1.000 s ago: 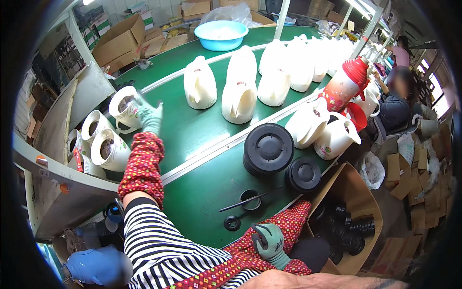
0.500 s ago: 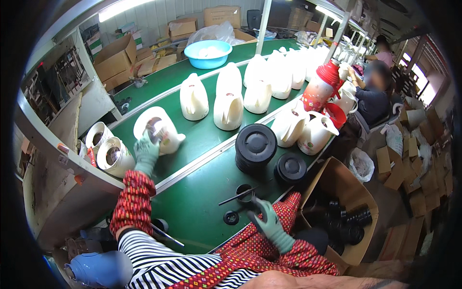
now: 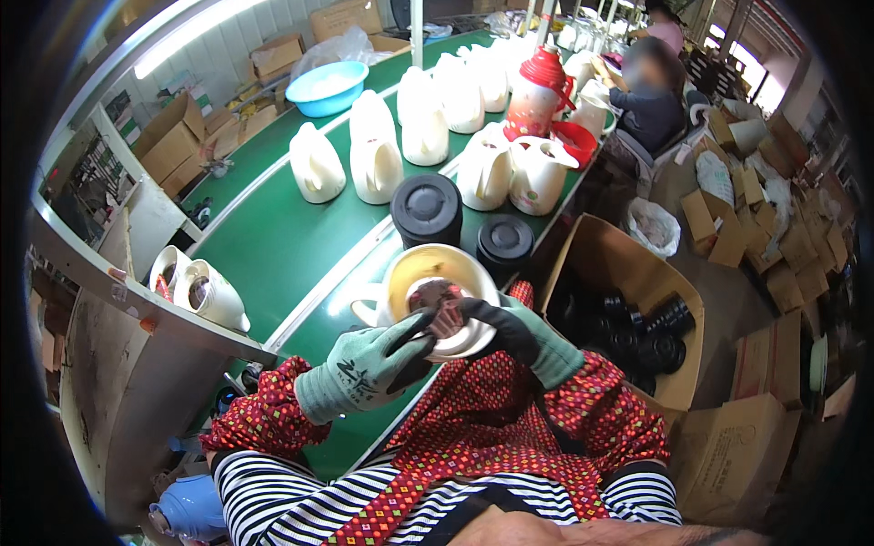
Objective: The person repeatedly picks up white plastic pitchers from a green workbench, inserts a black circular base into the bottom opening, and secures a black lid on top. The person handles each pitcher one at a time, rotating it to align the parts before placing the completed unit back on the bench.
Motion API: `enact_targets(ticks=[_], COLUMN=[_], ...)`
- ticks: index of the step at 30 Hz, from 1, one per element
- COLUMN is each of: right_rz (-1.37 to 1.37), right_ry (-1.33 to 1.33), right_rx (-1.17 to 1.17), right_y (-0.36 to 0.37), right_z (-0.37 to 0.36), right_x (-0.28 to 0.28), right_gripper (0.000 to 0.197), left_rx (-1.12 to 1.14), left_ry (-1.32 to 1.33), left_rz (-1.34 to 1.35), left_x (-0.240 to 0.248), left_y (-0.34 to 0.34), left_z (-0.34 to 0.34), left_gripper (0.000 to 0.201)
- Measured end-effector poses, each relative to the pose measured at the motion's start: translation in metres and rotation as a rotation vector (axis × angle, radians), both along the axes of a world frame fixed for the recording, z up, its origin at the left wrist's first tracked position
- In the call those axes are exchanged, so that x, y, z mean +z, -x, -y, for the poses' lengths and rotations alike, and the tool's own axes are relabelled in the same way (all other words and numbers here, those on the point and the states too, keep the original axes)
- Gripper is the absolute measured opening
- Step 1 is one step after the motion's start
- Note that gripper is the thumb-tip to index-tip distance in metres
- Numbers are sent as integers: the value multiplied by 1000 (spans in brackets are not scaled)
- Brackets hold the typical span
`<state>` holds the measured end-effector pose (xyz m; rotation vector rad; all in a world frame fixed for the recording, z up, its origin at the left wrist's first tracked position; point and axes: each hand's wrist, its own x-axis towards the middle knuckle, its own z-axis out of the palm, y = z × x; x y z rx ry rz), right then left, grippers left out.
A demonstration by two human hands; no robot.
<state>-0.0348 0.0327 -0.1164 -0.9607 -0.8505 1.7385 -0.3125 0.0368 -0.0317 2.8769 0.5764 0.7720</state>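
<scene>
A white jug body is held over the near edge of the green bench, its round opening facing up and its handle to the left. My left hand, in a green and black glove, closes on its near side. My right hand, gloved alike, grips the opposite side of the opening. The fingertips of both hands meet at a dark reddish-brown, shiny piece in the opening; its kind I cannot make out. Just beyond the jug stand a tall stack of round black parts and a shorter black stack.
White jugs stand in rows along the green bench, beside a red flask. Two more white jugs lie at the left frame. A carton of black parts sits at right. A seated person works farther along.
The white jug has come from the left of the bench to in front of me. My right hand has left the small black parts and joined it. The view has shifted.
</scene>
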Motion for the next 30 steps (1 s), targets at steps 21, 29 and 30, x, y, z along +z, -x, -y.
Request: enact_targets(ticks=[21,29,30], right_rz=[41,1930,1925], right_ry=[-133,-327,-278], right_rx=[177,21,87], right_y=[-86,-105,-106], right_z=[-31,-186,-194], right_x=[-38,-114,-117], right_gripper=[75,107,106], left_rx=[-122,64,84], left_ry=[1991,1880,1847], left_rz=[1033,1122,1105], left_x=[-147,-189,-192], left_y=[-61,-11,-7], left_z=[-25,-46,-46], left_gripper=[58,67,67])
